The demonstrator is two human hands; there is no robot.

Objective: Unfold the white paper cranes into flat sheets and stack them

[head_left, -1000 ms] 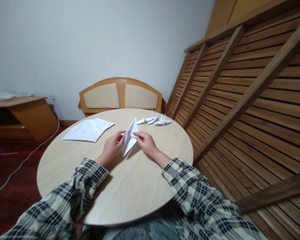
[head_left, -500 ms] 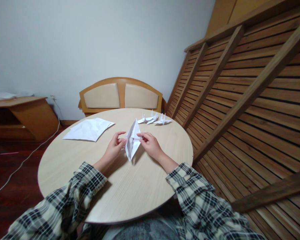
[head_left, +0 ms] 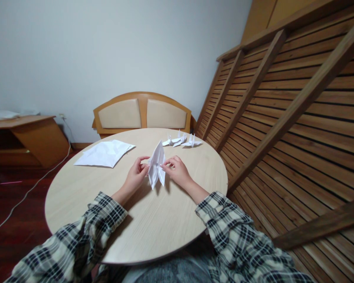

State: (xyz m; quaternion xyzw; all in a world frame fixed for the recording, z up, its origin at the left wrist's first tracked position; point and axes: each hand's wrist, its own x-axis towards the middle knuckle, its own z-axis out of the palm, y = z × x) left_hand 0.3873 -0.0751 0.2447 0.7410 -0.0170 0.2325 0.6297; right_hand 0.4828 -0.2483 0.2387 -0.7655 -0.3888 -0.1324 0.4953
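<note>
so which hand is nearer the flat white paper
Left: the left hand is right of the flat white paper, not touching; the right hand is farther right, past the folded paper.

No writing, labels, brands, numbers or signs can be read on anything in view.

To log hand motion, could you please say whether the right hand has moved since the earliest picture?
Yes, slightly: the right hand is further right and nearer the person, judged against the headboard.
</note>
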